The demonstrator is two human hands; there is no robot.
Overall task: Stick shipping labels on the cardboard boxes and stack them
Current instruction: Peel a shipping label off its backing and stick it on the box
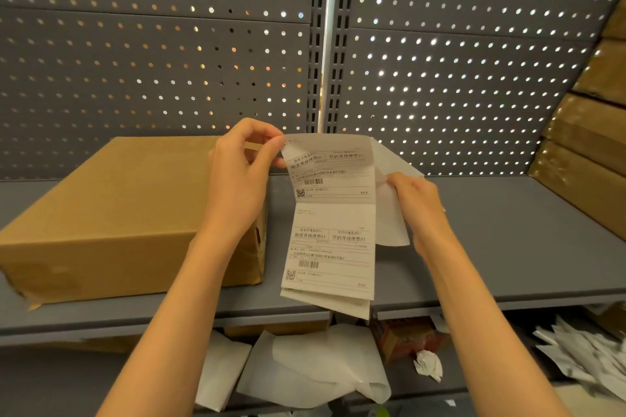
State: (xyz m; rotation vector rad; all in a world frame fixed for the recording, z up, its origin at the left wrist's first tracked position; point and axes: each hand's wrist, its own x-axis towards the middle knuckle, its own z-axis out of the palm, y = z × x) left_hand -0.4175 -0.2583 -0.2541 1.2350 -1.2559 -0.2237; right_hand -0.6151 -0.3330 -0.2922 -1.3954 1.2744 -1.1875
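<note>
Your left hand (242,162) pinches the top label's (330,167) corner; right hand (411,198) grips the backing paper (389,213). Peel unevenly and the label likely tears or curls onto itself before reaching the cardboard box (111,213).

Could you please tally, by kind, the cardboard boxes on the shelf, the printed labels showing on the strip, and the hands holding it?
Cardboard box lying flat on the grey shelf: 1
Printed labels facing the camera on the label strip: 2
Hands pinching the strip, left hand and right hand: 2
Total: 5
</note>
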